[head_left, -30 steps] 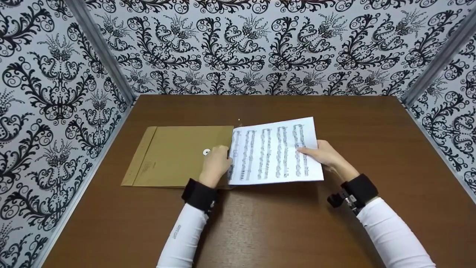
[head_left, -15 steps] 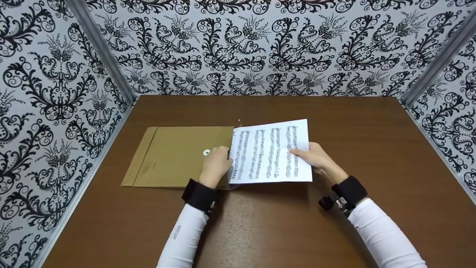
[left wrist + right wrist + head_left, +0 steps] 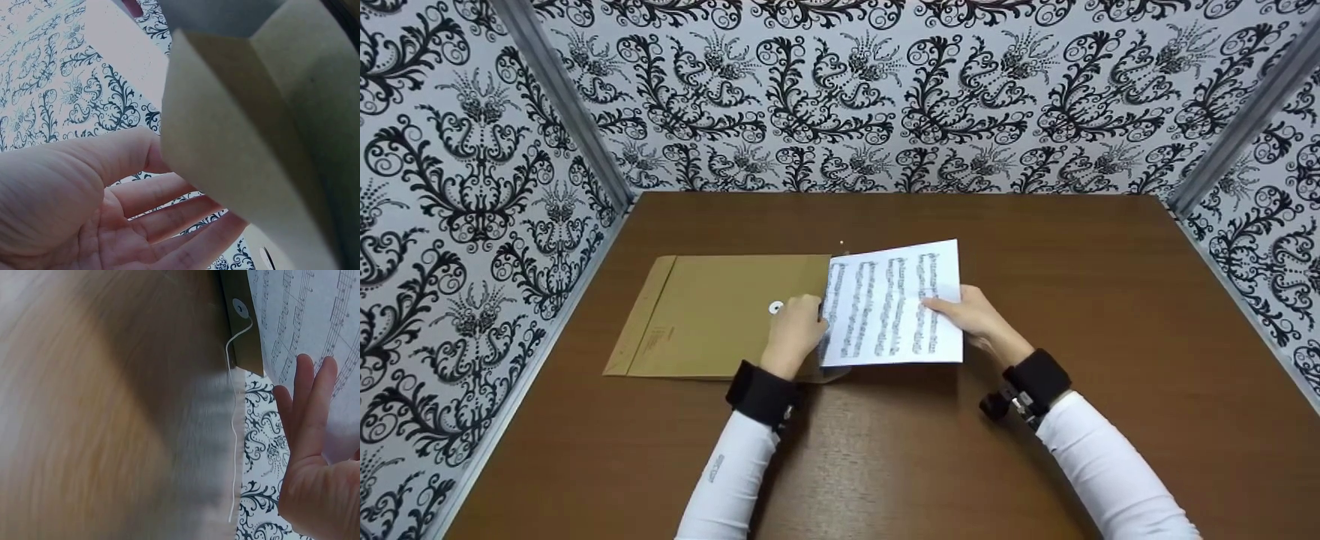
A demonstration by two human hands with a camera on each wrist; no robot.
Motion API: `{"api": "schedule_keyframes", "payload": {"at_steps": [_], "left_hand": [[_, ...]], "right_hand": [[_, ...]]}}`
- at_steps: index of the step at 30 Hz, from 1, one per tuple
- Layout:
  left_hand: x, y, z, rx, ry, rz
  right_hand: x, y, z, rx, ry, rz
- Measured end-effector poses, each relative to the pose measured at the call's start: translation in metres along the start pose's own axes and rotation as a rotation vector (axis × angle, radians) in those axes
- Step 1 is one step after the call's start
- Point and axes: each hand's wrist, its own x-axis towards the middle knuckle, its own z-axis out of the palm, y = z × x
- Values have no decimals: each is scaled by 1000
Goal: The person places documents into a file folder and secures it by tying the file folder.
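Note:
A brown paper envelope (image 3: 720,315) lies flat on the left side of the table. At its right-hand mouth my left hand (image 3: 795,330) pinches the upper layer beside a white button (image 3: 776,307). The left wrist view looks into the raised, folded side of the envelope (image 3: 225,146). My right hand (image 3: 986,319) holds printed sheet music (image 3: 892,304) by its right edge, thumb on top and fingers underneath. The sheet's left end is hidden inside the envelope's mouth. In the right wrist view, straight fingers (image 3: 315,394) support the sheet from below.
A brown wooden table (image 3: 915,457) carries everything. Patterned wallpaper panels (image 3: 847,97) close it in at the back and sides. Below the sheet, the right wrist view shows a second button (image 3: 240,307) with a loose white string (image 3: 233,422) hanging from it.
My right hand has moved left with the sheet music, and less of the sheet shows outside the envelope. The left hand and envelope have stayed in place.

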Motion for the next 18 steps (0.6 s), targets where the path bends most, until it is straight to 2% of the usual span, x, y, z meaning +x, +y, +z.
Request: {"api": "schedule_keyframes", "payload": {"at_steps": [8, 18], "left_hand": [[-1, 0, -2, 2, 1, 10], [1, 0, -1, 2, -21, -8]], "right_hand": [[10, 0, 14, 5, 11, 5], [17, -3, 25, -25, 0, 3]]}}
